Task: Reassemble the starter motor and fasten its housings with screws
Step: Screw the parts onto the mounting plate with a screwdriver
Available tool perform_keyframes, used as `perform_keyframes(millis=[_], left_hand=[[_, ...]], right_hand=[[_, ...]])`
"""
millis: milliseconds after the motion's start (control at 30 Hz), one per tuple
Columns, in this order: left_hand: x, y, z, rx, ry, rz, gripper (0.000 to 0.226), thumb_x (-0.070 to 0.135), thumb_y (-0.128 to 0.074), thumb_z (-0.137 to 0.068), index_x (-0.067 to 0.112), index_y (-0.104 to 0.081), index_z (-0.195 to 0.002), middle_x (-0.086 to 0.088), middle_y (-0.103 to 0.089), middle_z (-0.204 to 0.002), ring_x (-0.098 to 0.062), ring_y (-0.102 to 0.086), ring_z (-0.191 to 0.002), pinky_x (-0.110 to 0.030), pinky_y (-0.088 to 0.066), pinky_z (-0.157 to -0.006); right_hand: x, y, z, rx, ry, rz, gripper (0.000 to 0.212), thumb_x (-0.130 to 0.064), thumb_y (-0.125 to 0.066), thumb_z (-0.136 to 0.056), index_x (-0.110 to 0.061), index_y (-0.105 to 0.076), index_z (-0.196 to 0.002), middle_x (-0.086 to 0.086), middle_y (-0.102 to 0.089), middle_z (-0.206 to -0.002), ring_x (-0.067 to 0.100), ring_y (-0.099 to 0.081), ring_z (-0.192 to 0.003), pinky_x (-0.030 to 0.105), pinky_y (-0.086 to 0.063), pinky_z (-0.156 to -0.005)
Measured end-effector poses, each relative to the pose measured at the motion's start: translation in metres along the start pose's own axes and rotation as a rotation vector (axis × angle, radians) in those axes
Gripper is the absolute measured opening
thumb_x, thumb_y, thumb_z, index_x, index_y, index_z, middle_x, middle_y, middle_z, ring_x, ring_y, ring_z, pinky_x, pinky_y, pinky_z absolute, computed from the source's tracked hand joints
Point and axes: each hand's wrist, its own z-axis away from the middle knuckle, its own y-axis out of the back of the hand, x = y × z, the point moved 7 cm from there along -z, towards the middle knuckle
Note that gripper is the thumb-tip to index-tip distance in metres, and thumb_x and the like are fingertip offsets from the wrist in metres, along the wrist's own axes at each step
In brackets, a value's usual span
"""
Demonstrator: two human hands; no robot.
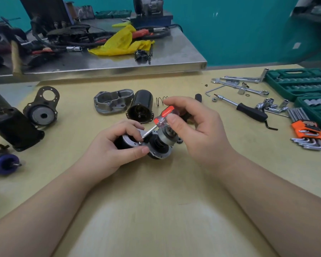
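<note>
My left hand [117, 145] grips the motor assembly [148, 143] on the surface [156, 201]. My right hand [191, 127] pinches the screwdriver [160, 117], its shaft slanting down-left onto the flange screw [140, 143] beside my left thumb.

No readable text anywhere

We scan the orange hex key holder [306, 127], where there are pale marks, but they blur too much for us to read. We check the green socket case [300, 84], the screwdriver handle [164, 115] and the grey housing [112, 102], and we find no legible word, brand or number on any of them.
</note>
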Motion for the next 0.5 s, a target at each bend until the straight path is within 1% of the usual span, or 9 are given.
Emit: perform_keyframes(millis=[100, 200, 500], left_hand=[[-0.0021, 0.0003, 0.0005, 0.004, 0.015, -0.003, 0.027, 0.027, -0.085, -0.078, 0.009, -0.069, -0.089, -0.009, -0.069, -0.121, -0.031, -0.063, -0.122, -0.064, -0.044, -0.108], [-0.0029, -0.0003, 0.0008, 0.003, 0.03, 0.024, 0.029, 0.028, -0.083, -0.076, 0.007, -0.068, -0.09, -0.011, -0.068, -0.121, -0.033, -0.063, -0.123, -0.067, -0.043, -0.107], [-0.0027, -0.0006, 0.0013, 0.009, 0.022, 0.03, 0.025, 0.03, -0.083, -0.075, 0.011, -0.069, -0.086, -0.011, -0.068, -0.123, -0.032, -0.063, -0.121, -0.065, -0.045, -0.106]], right_hand=[[-0.0032, -0.0012, 0.0015, -0.013, 0.059, 0.055, 0.028, -0.013, -0.067, -0.1, -0.015, -0.073, -0.127, -0.021, -0.068, -0.102, 0.009, -0.068, -0.099, 0.023, -0.05, -0.09], [-0.0054, -0.0036, 0.0022, -0.024, 0.103, 0.098, 0.027, -0.013, -0.067, -0.099, -0.011, -0.073, -0.126, -0.021, -0.066, -0.102, 0.01, -0.067, -0.097, 0.026, -0.049, -0.089], [-0.0109, -0.0041, 0.0026, -0.043, 0.161, 0.158, 0.027, -0.013, -0.068, -0.099, -0.009, -0.073, -0.126, -0.026, -0.062, -0.104, 0.004, -0.064, -0.097, 0.028, -0.048, -0.089]])
